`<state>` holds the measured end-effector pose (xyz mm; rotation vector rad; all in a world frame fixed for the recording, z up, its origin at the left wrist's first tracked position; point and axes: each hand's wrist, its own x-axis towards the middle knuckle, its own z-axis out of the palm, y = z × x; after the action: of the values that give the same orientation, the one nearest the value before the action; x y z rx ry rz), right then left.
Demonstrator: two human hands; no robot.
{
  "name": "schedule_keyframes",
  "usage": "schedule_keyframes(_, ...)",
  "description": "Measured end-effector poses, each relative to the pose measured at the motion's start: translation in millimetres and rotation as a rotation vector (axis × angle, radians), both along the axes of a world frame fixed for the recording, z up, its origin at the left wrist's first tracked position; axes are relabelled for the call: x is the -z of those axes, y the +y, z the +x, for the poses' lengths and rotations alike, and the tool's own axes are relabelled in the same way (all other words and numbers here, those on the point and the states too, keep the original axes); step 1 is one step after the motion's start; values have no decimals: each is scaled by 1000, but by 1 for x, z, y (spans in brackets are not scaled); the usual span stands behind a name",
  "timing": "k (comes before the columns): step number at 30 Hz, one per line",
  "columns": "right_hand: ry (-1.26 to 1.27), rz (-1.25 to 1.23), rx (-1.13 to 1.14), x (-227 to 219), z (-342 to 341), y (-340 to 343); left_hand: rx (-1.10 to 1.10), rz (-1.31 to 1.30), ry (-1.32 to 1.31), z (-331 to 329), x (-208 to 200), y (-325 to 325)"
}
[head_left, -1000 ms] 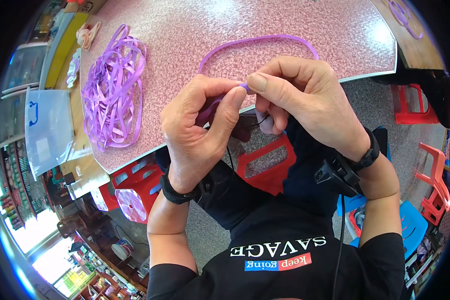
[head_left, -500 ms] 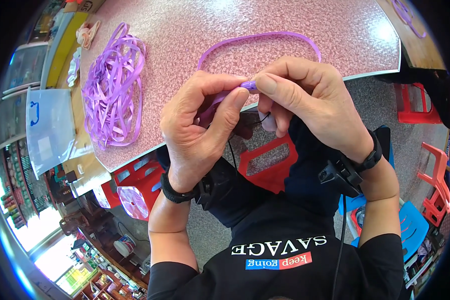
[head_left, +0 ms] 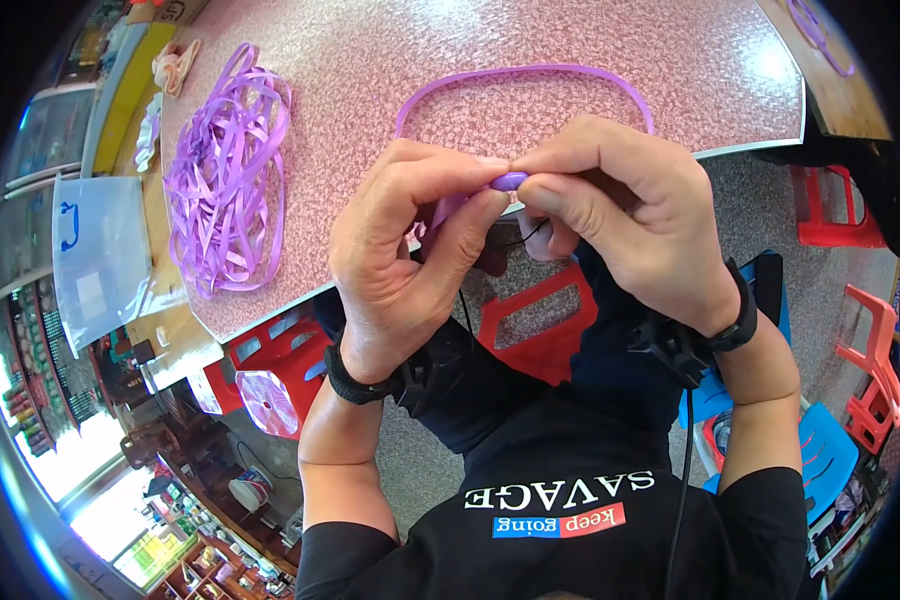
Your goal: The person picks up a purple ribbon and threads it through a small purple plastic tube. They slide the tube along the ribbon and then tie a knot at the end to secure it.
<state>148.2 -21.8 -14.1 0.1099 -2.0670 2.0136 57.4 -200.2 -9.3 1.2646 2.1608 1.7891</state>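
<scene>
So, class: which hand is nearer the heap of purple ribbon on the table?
Left. The left hand is just right of the ribbon heap; the right hand lies beyond it.

The view shifts slightly, so the far arc of the purple strip loop (head_left: pixel 525 72) sits a little higher in frame than a second ago. The left hand (head_left: pixel 405 245) and right hand (head_left: pixel 620 215) have closed in over the pinched join (head_left: pixel 510 181): the right thumb and forefinger now meet the left fingertips directly, where earlier the strip end showed more between them. The join now sits nearer the table edge (head_left: pixel 760 148)
</scene>
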Motion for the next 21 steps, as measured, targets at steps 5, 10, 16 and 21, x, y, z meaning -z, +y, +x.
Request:
schedule_keyframes(5,212,218,33,2,0,1,33,133,121,-1,8,3)
schedule_keyframes(10,-98,-262,-66,-7,9,-4,68,50,347,3,0,0)
schedule_keyframes(16,-312,-569,-247,-9,3,3,130,109,435,-13,-4,7)
schedule_keyframes(21,-323,-403,-176,-22,0,0,122,109,20,-10,0,6)
